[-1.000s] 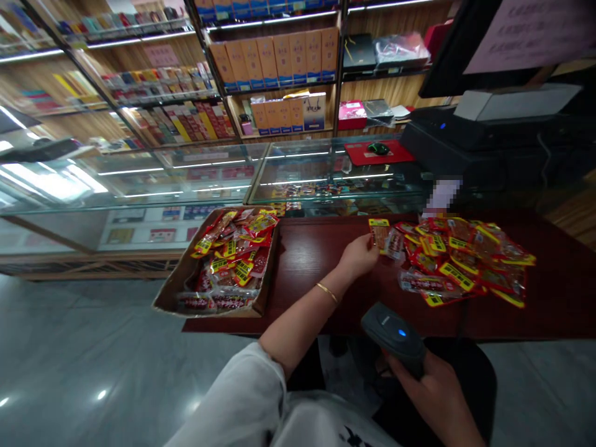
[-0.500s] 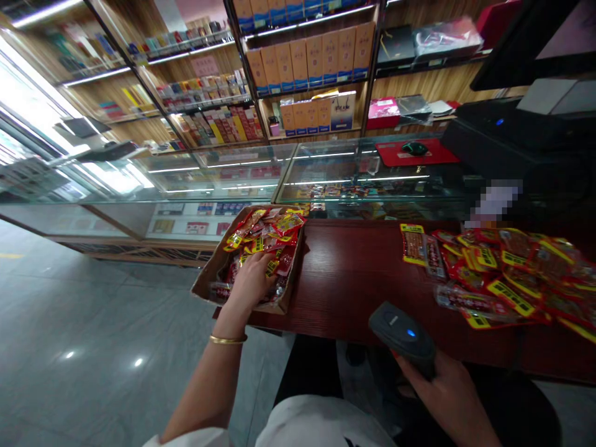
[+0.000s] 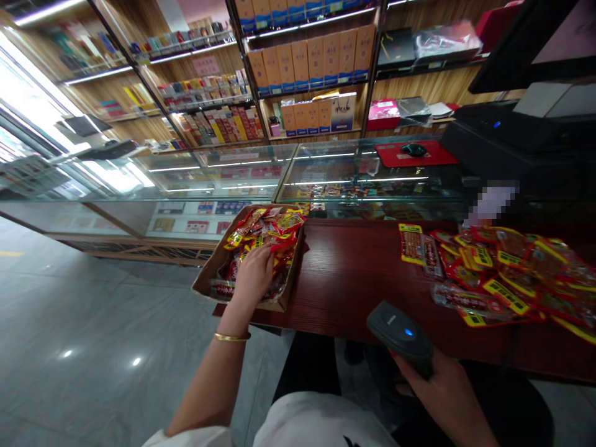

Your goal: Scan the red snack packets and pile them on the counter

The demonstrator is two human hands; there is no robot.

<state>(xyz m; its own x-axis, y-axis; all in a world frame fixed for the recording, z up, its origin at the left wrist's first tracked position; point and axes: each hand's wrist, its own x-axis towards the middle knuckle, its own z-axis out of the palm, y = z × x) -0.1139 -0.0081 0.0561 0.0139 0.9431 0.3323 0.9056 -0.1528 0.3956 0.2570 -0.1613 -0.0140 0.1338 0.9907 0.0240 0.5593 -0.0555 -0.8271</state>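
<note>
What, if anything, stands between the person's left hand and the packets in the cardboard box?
Nothing visible does: the box has an open top, and the left hand is right at the packets. The right hand, holding the scanner, is off to the right.

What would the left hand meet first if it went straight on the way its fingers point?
Most likely the red and yellow packets ahead of the left hand, toward the far end of the cardboard box. How deep it sits among them is hard to judge.
</note>
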